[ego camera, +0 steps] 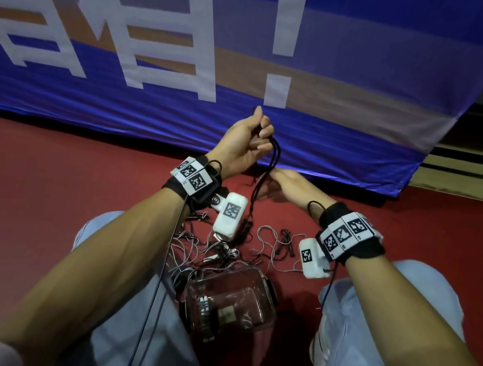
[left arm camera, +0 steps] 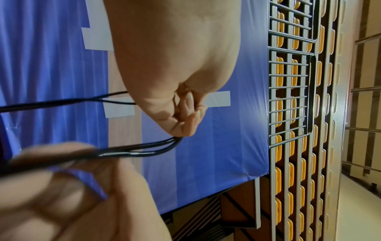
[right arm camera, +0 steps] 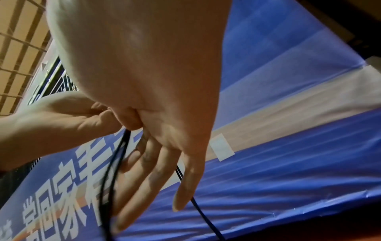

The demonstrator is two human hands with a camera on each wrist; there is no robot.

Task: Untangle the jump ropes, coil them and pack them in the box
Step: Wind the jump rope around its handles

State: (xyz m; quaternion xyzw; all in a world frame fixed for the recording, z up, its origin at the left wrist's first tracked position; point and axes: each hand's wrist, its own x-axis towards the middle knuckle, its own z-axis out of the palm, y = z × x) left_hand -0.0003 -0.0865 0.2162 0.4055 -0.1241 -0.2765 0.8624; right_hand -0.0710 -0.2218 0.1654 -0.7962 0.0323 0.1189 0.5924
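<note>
Jump rope in hand: thin black cord jump rope [ego camera: 267, 170], gathered into several long loops, hangs between both hands above the floor, its lower end dangling over the tangle below.
Left hand: raised left hand [ego camera: 244, 142] has fingers curled over the top of the loops, thumb up, pinching the bundle; the left wrist view shows strands leaving the fist [left arm camera: 179, 114] on two sides.
Right hand: lower right hand [ego camera: 285, 186] sits just under the left, fingers mostly straight and spread, black strands running across them [right arm camera: 144, 171]; whether any finger closes on the cord cannot be told.
Remaining ropes: tangled heap of thin grey-white and black cords [ego camera: 228, 251] with dark handles lies on the floor, between the knees and just beyond the box.
Box: clear rectangular plastic box [ego camera: 230, 301] with dark clips rests on the floor between the legs, nearest the person; contents unclear.
Setting: dark red floor [ego camera: 59, 181]; wrinkled blue banner with large white characters [ego camera: 360, 76] hangs behind the hands.
</note>
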